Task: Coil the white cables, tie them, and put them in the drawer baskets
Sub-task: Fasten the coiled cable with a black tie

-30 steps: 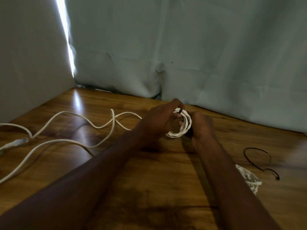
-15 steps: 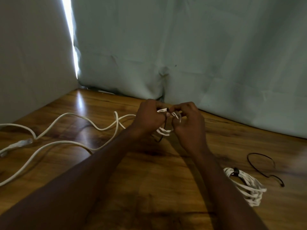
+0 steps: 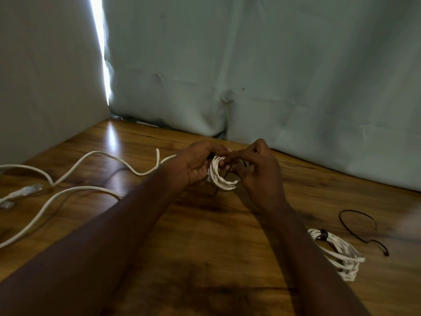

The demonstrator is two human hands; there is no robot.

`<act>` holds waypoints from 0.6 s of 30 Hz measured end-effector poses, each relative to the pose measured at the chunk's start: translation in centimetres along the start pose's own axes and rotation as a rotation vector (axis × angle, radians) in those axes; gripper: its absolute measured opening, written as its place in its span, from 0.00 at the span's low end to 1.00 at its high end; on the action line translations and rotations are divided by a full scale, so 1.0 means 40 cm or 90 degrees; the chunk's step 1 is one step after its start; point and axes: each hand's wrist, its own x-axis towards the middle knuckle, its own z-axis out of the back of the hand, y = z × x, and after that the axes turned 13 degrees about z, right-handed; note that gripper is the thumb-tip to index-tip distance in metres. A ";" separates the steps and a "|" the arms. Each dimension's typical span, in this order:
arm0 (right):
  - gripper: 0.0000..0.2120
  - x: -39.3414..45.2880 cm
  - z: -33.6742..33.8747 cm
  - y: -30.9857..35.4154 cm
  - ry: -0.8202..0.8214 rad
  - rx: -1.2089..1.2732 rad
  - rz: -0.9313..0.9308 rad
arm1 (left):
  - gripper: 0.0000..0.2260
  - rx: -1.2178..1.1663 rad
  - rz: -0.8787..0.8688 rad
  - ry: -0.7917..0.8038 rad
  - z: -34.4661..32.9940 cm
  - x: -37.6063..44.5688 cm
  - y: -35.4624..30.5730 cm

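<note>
White coil [image 3: 222,176] between both hands.

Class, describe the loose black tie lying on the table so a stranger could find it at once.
Start at the wooden table and look to its right side, beyond the right forearm. Past the tied white coil lies the loose black tie: a thin dark open loop, alone, wrapped around nothing.

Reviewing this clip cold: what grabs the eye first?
Both hands, left hand and right hand, grip a small white coil at mid-table. A tied coil lies at right beside a loose black tie; an uncoiled white cable sprawls at left.
</note>
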 end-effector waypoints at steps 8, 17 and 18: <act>0.06 0.012 -0.012 0.024 -0.147 0.149 -0.101 | 0.04 0.057 -0.097 -0.083 -0.021 0.010 0.023; 0.03 0.018 -0.011 -0.006 -0.259 0.244 -0.290 | 0.08 0.553 -0.374 -0.121 -0.049 -0.015 0.042; 0.02 0.017 -0.012 -0.013 -0.271 0.269 -0.327 | 0.09 0.578 -0.382 -0.125 -0.052 -0.014 0.046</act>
